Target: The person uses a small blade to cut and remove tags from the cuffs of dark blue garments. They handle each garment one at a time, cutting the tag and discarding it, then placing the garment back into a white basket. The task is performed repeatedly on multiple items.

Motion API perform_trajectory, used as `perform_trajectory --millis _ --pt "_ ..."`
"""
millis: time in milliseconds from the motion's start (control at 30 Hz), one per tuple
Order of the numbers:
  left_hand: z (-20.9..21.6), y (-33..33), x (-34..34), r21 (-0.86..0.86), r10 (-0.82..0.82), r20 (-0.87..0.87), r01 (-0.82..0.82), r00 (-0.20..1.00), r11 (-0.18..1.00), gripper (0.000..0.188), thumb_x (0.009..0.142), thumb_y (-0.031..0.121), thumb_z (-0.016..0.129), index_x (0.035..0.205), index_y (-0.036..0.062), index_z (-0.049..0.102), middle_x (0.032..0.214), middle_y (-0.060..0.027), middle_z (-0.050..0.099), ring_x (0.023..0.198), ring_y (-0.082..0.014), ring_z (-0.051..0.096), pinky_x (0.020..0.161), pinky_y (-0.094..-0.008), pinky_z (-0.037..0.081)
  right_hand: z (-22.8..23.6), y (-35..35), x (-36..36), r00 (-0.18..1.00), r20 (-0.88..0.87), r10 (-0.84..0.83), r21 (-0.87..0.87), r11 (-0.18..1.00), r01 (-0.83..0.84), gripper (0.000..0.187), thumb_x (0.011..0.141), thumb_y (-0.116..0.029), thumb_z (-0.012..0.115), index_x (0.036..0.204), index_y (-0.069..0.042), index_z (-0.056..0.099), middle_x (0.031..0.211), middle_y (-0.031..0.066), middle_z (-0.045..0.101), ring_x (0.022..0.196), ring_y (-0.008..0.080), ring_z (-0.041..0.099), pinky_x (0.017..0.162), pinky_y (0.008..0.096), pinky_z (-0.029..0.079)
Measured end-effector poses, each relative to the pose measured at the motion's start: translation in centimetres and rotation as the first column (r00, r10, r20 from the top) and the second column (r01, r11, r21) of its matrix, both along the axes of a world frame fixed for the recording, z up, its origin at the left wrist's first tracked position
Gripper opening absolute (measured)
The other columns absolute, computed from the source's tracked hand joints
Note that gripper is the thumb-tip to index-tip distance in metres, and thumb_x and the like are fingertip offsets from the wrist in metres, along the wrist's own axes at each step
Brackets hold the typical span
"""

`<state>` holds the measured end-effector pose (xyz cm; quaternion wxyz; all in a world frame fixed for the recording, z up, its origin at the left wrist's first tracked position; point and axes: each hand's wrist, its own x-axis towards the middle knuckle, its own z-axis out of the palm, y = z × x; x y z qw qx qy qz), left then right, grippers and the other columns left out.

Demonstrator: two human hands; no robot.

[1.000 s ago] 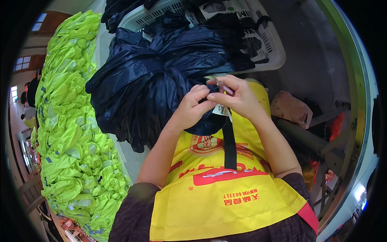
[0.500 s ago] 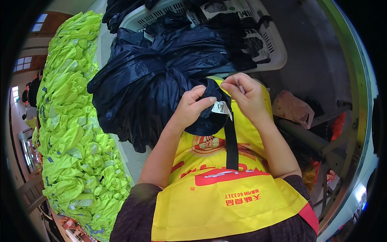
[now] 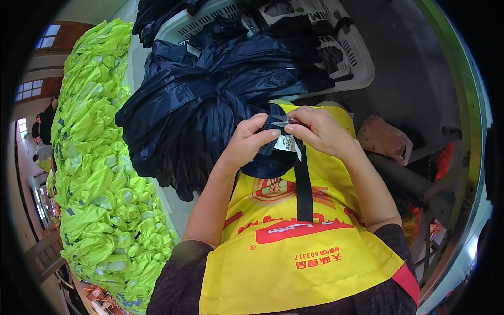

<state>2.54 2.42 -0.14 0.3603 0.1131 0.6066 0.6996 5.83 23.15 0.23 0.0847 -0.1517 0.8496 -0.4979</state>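
A dark navy garment (image 3: 178, 115) of shiny, crumpled fabric spreads before me, its gathered end lying over my yellow apron. My left hand (image 3: 247, 144) pinches that end beside a white label (image 3: 287, 144) with dark print. In the fingers of my right hand (image 3: 323, 130) is a small pair of thread snips (image 3: 281, 122). Their thin metal blades point left and lie just above the label, close to my left thumb. The snips' handle is mostly hidden inside my right hand. Whether the blades touch the cloth, I cannot tell.
Beyond the garment stands a white plastic basket (image 3: 362, 73) holding dark cloth and printed packages. A long heap of neon yellow-green garments (image 3: 105, 173) runs along the left. A pale plastic bag (image 3: 386, 139) lies at right by a metal frame (image 3: 446, 197). My apron (image 3: 273, 278) covers my lap.
My right hand has moved left and slightly down to the label, and the snips' blades now show between my hands. The left hand keeps its pinch on the garment.
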Motion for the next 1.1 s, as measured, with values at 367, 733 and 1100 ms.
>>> perform_trajectory --millis 367,733,1100 --pt "-0.4 0.4 0.1 -0.019 -0.005 -0.083 0.004 0.997 1.0 0.008 0.081 0.007 0.06 0.085 0.0 0.06 0.077 0.0023 0.046 0.072 -0.0063 0.045 0.065 -0.0216 0.036 -0.3 -0.6 -0.3 0.993 0.028 -0.111 -0.011 0.994 0.111 0.034 0.091 -0.031 0.049 0.085 0.001 0.061 0.072 0.0103 0.057 0.069 0.0222 0.056 0.061 0.032 0.042" --pt "-1.4 -0.2 -0.1 -0.045 -0.064 -0.194 0.057 0.979 0.997 0.012 0.083 0.003 0.056 0.093 0.0001 0.061 0.089 0.0002 0.054 0.084 -0.0082 0.052 0.076 -0.0217 0.04 -0.2 -3.0 0.4 0.949 0.097 -0.3 -0.346 0.884 0.315 0.017 0.078 -0.016 0.068 0.085 -0.001 0.064 0.072 0.0065 0.058 0.064 0.0131 0.053 0.058 0.0248 0.041" --pt "-1.6 0.0 0.4 -0.074 0.023 -0.104 -0.03 0.994 0.997 0.006 0.08 0.005 0.058 0.082 -0.0004 0.059 0.078 -0.001 0.047 0.077 -0.0103 0.046 0.07 -0.0228 0.037 -1.3 -3.6 0.6 0.862 0.116 -0.493 -0.43 0.758 0.491 0.015 0.081 -0.013 0.065 0.084 0.0 0.06 0.068 0.0043 0.056 0.06 0.0115 0.05 0.056 0.0241 0.041"
